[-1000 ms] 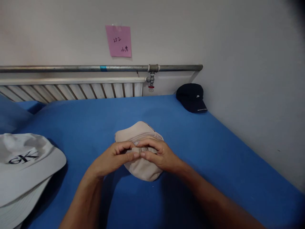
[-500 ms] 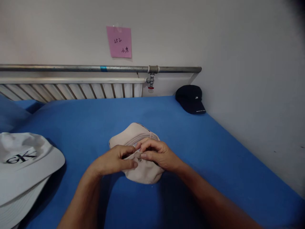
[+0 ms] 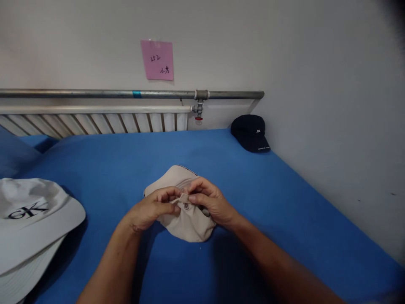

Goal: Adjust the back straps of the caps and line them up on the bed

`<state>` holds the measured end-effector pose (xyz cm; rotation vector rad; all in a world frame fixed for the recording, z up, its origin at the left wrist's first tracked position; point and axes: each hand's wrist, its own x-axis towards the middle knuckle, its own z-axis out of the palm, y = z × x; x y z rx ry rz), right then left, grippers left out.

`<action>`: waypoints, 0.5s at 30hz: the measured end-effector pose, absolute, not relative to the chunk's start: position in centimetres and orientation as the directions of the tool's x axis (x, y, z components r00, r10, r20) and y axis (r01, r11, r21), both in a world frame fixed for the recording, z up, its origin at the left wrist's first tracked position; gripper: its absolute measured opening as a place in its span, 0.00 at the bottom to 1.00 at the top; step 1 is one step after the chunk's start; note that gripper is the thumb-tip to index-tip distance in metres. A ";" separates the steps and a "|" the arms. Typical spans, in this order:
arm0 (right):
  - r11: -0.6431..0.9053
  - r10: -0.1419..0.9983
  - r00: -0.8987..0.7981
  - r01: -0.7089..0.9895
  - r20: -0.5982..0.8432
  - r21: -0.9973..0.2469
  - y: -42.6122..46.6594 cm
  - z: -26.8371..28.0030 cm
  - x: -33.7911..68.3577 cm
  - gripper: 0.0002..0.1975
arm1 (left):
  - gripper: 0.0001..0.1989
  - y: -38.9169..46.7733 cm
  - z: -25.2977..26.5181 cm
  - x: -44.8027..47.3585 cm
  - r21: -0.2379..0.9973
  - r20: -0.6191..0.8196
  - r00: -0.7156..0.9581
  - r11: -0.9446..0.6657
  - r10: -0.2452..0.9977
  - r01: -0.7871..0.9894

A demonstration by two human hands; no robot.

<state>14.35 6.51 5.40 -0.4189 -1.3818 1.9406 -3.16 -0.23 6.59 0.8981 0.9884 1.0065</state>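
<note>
A beige baseball cap [image 3: 190, 226] lies on the blue surface in the middle, its brim pointing away from me and its back towards me. My left hand [image 3: 155, 207] pinches the cap's back edge on the left, thumb outside and fingers over the rim. From the right, my right hand [image 3: 212, 202] pinches the end of the back strap [image 3: 184, 197] between thumb and fingers. Just below the strap sits a small metal buckle [image 3: 186, 206]. The inside of the cap is partly hidden by my hands.
White caps, one marked with black CK letters [image 3: 28, 210], lie overlapped at the left. A dark navy cap [image 3: 249, 133] rests in the far right corner by the wall. Behind the blue surface [image 3: 120, 156] stand a radiator [image 3: 126, 122] and a metal pipe [image 3: 95, 93].
My hands have shifted slightly on the cap's back. The strap end now stands up between my fingers, and the cap's fabric is more bunched. The view has tilted a little.
</note>
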 end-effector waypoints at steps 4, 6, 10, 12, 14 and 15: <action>-0.205 0.724 -0.684 -0.340 0.092 -0.918 6.6 5.5 14.7 0.07 | 0.17 -0.3 6.6 -3.4 0.887 -0.259 0.181 0.308 0.949 -0.344; -0.183 0.717 -0.692 -0.307 0.087 -0.934 6.6 5.6 14.8 0.07 | 0.18 -0.3 6.7 -3.4 0.867 -0.265 0.164 0.309 0.950 -0.390; -0.134 0.705 -0.701 -0.283 0.110 -0.950 6.8 5.6 14.8 0.05 | 0.18 -0.3 6.8 -3.0 0.831 -0.282 0.109 0.299 0.953 -0.469; -0.129 0.711 -0.694 -0.291 0.116 -0.948 6.9 5.5 14.8 0.04 | 0.18 -0.3 6.9 -2.8 0.824 -0.300 0.087 0.304 0.950 -0.478; -0.117 0.718 -0.684 -0.305 0.132 -0.945 7.0 5.3 14.8 0.04 | 0.17 -0.3 6.9 -2.5 0.822 -0.311 0.066 0.303 0.948 -0.482; -0.104 0.721 -0.677 -0.313 0.145 -0.944 7.0 5.3 14.8 0.04 | 0.17 -0.2 6.9 -2.4 0.821 -0.316 0.055 0.302 0.947 -0.485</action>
